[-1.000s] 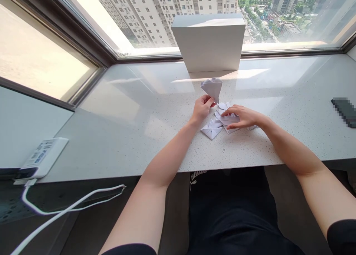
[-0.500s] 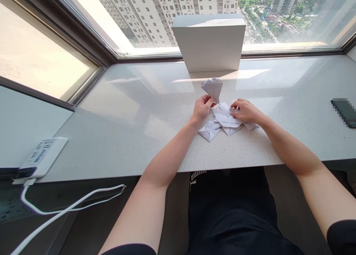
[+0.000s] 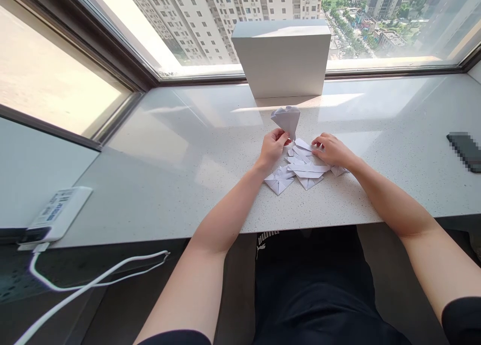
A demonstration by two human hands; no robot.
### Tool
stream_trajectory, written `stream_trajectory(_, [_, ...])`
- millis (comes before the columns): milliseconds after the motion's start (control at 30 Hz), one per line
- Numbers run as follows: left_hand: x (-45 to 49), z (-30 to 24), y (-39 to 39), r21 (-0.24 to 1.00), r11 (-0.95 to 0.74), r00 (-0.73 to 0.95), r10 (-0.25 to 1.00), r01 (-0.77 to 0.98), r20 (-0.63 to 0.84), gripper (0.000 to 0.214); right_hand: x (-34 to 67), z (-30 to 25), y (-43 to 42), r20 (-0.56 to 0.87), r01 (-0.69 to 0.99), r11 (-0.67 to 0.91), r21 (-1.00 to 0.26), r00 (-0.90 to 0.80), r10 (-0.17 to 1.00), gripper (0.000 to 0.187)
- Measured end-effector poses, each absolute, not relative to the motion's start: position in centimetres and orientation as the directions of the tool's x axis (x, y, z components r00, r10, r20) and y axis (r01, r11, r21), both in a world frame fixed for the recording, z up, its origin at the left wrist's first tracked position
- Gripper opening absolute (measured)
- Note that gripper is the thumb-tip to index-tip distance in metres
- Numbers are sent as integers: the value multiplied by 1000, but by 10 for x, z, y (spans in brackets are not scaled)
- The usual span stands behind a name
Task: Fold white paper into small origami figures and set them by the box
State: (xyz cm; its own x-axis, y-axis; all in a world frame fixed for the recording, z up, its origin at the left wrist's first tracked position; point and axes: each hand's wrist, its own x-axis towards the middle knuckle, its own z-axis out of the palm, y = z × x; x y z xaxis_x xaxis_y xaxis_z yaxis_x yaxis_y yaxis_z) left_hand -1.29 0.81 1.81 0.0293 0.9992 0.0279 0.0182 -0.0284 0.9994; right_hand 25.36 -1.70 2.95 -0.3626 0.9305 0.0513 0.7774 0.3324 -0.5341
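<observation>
Left hand [image 3: 274,144] pinches a folded paper cone [image 3: 287,118] near its narrow end, wide end pointing away from the body, just beyond a loose pile of folded papers [image 3: 308,172]. Right hand [image 3: 332,150] rests low at the pile's right side, fingers curled in; whether they grip or merely touch a paper edge, cannot tell. The pile lies on the pale speckled counter [image 3: 210,159], pieces overlapping, some pointed corners toward the person. Step in hand looks like sorting or arranging: one piece held apart, the others under the right hand's attention. As judged here, a next move on the pile calls for a light touch, since shifting one piece may drag its neighbours. Farther out: a white box [image 3: 287,64] upright by the window, a phone [image 3: 465,152] well to the right, a white device [image 3: 62,212] with a cable [image 3: 112,270] to the left.
</observation>
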Motion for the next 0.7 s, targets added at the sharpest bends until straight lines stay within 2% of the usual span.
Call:
stream_trajectory(267, [-13, 20, 7, 999, -35, 34, 999, 18, 34, 13, 253, 21, -14, 102, 775, 337, -534, -336, 936, 21])
stream_trajectory(467, [-15, 16, 10, 999, -51, 45, 998, 6, 50, 15, 257, 16, -8, 95, 735, 303, -606, -311, 945, 8])
stream_trajectory(700, [-15, 11, 15, 999, -41, 23, 999, -29, 41, 15, 258, 15, -7, 82, 729, 298, -616, -317, 945, 31])
